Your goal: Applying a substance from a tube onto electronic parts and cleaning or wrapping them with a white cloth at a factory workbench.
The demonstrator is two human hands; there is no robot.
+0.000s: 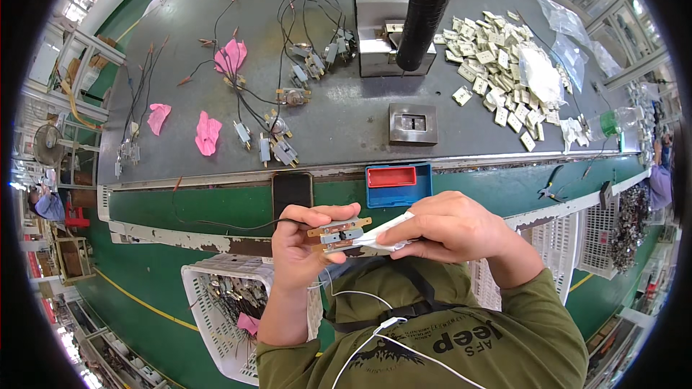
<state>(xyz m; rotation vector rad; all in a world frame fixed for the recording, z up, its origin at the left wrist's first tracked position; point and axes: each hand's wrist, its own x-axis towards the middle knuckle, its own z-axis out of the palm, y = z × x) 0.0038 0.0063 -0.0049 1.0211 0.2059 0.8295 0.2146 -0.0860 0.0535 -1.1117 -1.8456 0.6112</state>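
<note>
My left hand (292,252) is closed on a small electrical part (340,233) with a grey body and flat brass-coloured terminals. Along its side a black wire (238,227) runs off to the left. From the other side, my right hand (458,229) grips a white tapering object (382,234), whose narrow end meets the part; its kind cannot be made out. Both hands are close together in front of my chest, just short of the bench edge.
On the grey bench (328,148) lie wired grey parts (277,148), pink scraps (207,133), a metal block (413,124), a black-and-white press (393,36) and a pile of cream pieces (497,57). A phone (292,194), blue tray (422,191) and pliers (551,186) lie nearer; a white basket (202,302) stands below.
</note>
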